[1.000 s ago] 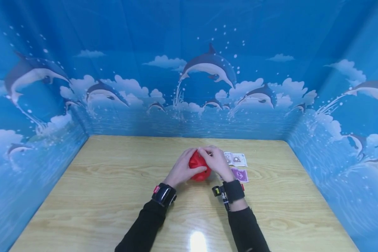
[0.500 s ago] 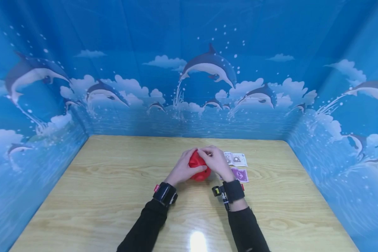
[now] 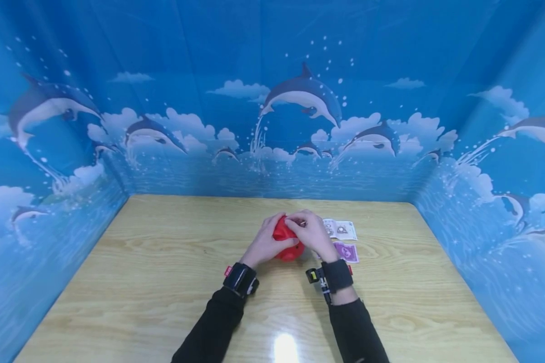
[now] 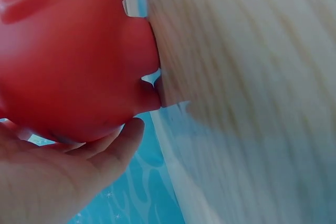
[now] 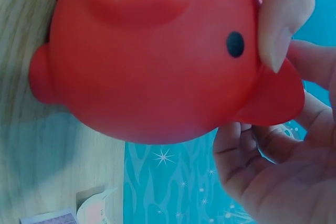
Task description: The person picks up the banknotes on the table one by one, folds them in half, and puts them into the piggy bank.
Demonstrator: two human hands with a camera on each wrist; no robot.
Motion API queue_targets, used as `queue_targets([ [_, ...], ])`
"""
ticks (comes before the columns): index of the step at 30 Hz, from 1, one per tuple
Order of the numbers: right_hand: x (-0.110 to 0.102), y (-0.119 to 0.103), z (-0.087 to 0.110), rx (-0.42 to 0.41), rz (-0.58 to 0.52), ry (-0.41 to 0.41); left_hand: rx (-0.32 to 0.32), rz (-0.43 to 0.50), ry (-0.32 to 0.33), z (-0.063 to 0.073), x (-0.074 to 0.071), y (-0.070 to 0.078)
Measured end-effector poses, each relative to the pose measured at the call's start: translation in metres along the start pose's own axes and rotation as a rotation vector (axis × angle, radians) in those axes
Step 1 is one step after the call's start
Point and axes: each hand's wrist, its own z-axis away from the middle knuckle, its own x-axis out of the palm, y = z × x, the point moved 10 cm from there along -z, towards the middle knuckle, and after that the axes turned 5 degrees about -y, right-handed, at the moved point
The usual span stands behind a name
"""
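Observation:
A red piggy bank (image 3: pixel 283 232) stands on the table between both hands; its snout and black eye face the right wrist camera. My left hand (image 3: pixel 269 243) grips its left side, with the thumb across the front. In the left wrist view, left fingers (image 4: pixel 118 148) reach round below its rounded side. My right hand (image 3: pixel 310 233) is at the top, with curled fingers and the thumb touching near the ear. The right wrist view shows right fingers (image 5: pixel 236 161) bent behind the ear (image 5: pixel 273 100). Anything between the right fingertips is hidden.
To the right of the right hand lie pale play banknotes (image 3: pixel 345 230) and a purple banknote (image 3: pixel 346 251), partly covered by that hand. The wooden table (image 3: pixel 163 282) is bordered by a blue dolphin-print curtain (image 3: pixel 200 171) at the back and sides.
My left wrist and forearm have shifted slightly right. The right thumb has moved a little at the top of the piggy bank, which stays in nearly the same place.

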Motion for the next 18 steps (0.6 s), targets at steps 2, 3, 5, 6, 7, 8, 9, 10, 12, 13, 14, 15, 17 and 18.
queue_targets([
  [2, 0.0003, 0.0002, -0.0002, 0.001, 0.002, 0.001, 0.005, 0.003, 0.002, -0.0001, 0.0001, 0.0004],
  [3, 0.0005, 0.0003, -0.0003, 0.002, 0.003, 0.003, 0.007, 0.004, 0.003, -0.0003, 0.0002, 0.0],
  [5, 0.0008, 0.0005, -0.0003, 0.003, 0.009, 0.008, 0.006, 0.002, 0.004, -0.0009, 0.0005, -0.0011],
  [6, 0.0011, 0.0004, -0.0005, 0.003, 0.015, 0.01, 0.005, 0.002, 0.005, -0.0009, 0.0006, -0.0015],
  [7, 0.0012, 0.0001, -0.0006, 0.002, 0.018, 0.014, 0.005, 0.006, 0.006, -0.001, 0.0007, -0.0018],
  [8, 0.0013, -0.0002, -0.0007, 0.003, 0.022, 0.019, 0.004, 0.007, 0.007, -0.001, 0.0007, -0.002],
  [9, 0.0013, -0.0009, -0.0007, 0.003, 0.026, 0.024, 0.0, 0.006, 0.008, -0.0009, 0.0006, -0.0024],
  [10, 0.0012, -0.0015, -0.0009, 0.002, 0.031, 0.031, -0.003, 0.004, 0.01, -0.0007, 0.0004, -0.0023],
  [12, 0.0007, -0.0035, -0.001, -0.005, 0.044, 0.049, -0.003, 0.0, 0.011, -0.0005, 0.0003, -0.0016],
  [13, 0.0004, -0.0041, -0.001, -0.006, 0.048, 0.059, -0.003, -0.004, 0.011, -0.0004, 0.0002, -0.0011],
  [14, 0.0003, -0.0042, -0.001, -0.006, 0.053, 0.067, -0.002, -0.01, 0.011, -0.0003, 0.0001, -0.0007],
  [15, 0.0001, -0.0047, -0.0009, -0.009, 0.059, 0.076, -0.002, -0.016, 0.011, -0.0002, 0.0001, -0.0003],
  [17, -0.0001, -0.0041, -0.0009, -0.005, 0.065, 0.089, -0.001, -0.021, 0.01, -0.0001, 0.0001, 0.0003],
  [18, 0.0, -0.0033, -0.001, 0.0, 0.063, 0.091, 0.0, -0.023, 0.009, -0.0001, 0.0002, 0.0006],
])
